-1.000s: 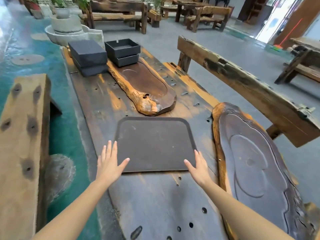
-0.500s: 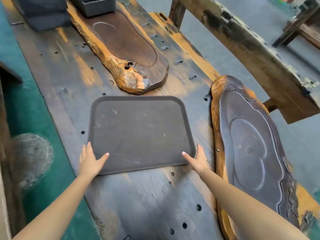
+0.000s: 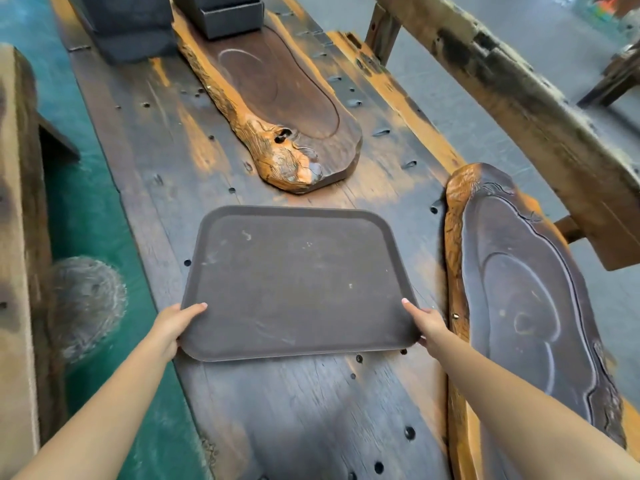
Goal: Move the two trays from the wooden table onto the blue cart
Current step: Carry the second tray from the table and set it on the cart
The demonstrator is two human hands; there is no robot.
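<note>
A dark brown rectangular tray [image 3: 298, 282] with rounded corners is over the long wooden table [image 3: 166, 140], its near edge raised slightly off the boards. My left hand [image 3: 173, 323] grips the near left corner, thumb on top of the rim. My right hand [image 3: 427, 323] grips the near right corner the same way. No second flat tray of this kind and no blue cart are in view.
A carved root-wood tea board [image 3: 277, 109] lies beyond the tray, and another [image 3: 526, 306] lies at the right table edge. Dark boxes [image 3: 128, 26] stand at the far end. A rough wooden bench back [image 3: 519, 98] runs along the right; green floor lies at the left.
Both hands went from hovering open near the tray to closing on its near corners. The tray's near edge has lifted off the table. The view has dropped closer.
</note>
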